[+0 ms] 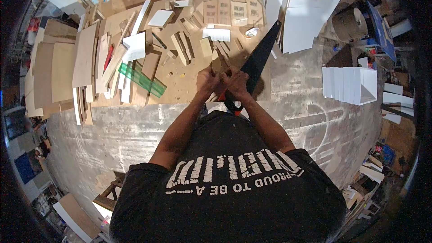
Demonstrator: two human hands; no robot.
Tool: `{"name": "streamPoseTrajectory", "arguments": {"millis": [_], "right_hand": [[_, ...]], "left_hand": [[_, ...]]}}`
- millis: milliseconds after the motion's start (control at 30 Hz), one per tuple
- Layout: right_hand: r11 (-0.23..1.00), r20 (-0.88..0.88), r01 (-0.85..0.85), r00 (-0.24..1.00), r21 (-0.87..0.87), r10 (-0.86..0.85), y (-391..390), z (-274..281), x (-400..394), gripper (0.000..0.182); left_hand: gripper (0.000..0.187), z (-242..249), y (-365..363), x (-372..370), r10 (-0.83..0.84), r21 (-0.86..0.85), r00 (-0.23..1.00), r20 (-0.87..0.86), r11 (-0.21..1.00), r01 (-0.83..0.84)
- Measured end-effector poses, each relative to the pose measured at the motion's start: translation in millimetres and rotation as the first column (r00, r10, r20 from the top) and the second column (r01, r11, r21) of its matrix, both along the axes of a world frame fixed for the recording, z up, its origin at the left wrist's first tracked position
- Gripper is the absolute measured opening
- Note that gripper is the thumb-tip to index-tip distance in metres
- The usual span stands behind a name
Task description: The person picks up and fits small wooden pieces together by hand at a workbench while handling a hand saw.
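Observation:
Both my hands are close together at the front of the wooden table. My left hand (207,81) has its fingers closed round a small piece of wood (216,60). Beside it my right hand (236,81) is closed too, at the same piece; what its fingertips grip is too small to tell. A handsaw with a black blade (262,54) lies slanted just right of my right hand, its orange and black handle partly below that hand. Small wood blocks (205,47) and short strips (221,47) lie beyond my hands.
Wood strips, a green ruler (141,80) and a red tool (108,57) lie on the left. A panel with drawn house fronts (231,11) is at the back. White boards (303,27) stand right of the table (180,87); a white box (348,84) sits farther right.

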State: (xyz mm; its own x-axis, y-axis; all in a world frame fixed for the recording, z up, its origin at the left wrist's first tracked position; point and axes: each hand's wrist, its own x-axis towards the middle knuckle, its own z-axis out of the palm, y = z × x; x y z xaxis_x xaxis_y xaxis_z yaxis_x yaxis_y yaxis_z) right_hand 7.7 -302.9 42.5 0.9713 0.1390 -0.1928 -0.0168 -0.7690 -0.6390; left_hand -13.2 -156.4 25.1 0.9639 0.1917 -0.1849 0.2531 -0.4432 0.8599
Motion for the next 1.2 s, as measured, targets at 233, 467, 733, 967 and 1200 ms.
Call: {"name": "streamPoseTrajectory", "arguments": {"millis": [233, 467, 733, 967, 1200], "right_hand": [[0.997, -0.079, -0.077, 0.994, 0.023, 0.078, -2, 11, 3, 0.039], [0.998, 0.326, 0.057, 0.944, -0.025, -0.046, -9, -35, 18, 0.025], [0.988, 0.388, -0.107, 0.911, -0.107, 0.141, -9, -26, 9, 0.041], [0.943, 0.227, -0.069, 0.963, -0.325, 0.149, 24, -2, -14, 0.063], [0.978, 0.014, -0.017, 1.000, -0.209, 0.021, 33, 30, -5, 0.059]], "left_hand": [[0.034, -13, 0, -1, 0.000, 0.101, 1.000, 0.023, 0.995, -0.002], [0.039, 8, 7, 1, 0.088, 0.133, 0.996, -0.018, 0.987, -0.085], [0.036, -23, 33, -4, 0.141, 0.173, 0.986, 0.090, 0.973, -0.155], [0.028, -55, 46, -6, 0.098, 0.037, 0.983, 0.152, 0.994, -0.105], [0.026, -8, 50, -7, -0.029, 0.310, 0.996, 0.088, 0.951, 0.000]]}}
